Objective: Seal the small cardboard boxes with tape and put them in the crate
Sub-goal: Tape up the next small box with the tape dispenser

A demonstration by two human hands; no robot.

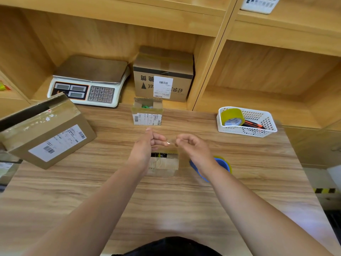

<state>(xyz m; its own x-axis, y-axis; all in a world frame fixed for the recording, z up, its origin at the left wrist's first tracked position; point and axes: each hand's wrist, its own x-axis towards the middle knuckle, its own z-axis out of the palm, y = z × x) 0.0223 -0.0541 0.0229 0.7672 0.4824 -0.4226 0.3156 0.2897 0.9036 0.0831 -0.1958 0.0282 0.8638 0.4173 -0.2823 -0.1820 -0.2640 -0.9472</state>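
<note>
- The table (166, 204) is a flat top with pale wood grain running side to side; wooden shelving of a yellower tone stands behind it.
- A white plastic basket (239, 131) with perforated walls sits at the right and holds a yellow-green tape roll (231, 115) on its side.
- A white weighing scale (88, 85) with a dull metal pan and a grey keypad stands in the shelf bay, beside a brown shipping carton (162, 71) with a white label.
- A large taped carton (51, 130) lies tilted at the left, with one end open.
- The left hand (145, 146) and right hand (195, 148) each pinch an end of a short strip of clear tape (168, 143) between thumb and fingertips, the other fingers loosely curled.
- The strip hangs just above the near small box (166, 165), which sits on the table between the wrists.
- This box is plain brown cardboard, with glossy tape across its top and a dark gap at its far edge.
- A second small box (147, 117) stands farther back with its flaps open, something green inside and a barcode label on its front.
- The tape is nearly see-through, and only a bright glint marks it.
- The left wrist covers the near box's left side.
- A blue tape dispenser (224, 163) is mostly hidden behind the right wrist.
- Dark and orange objects in the basket are hard to make out.
</note>
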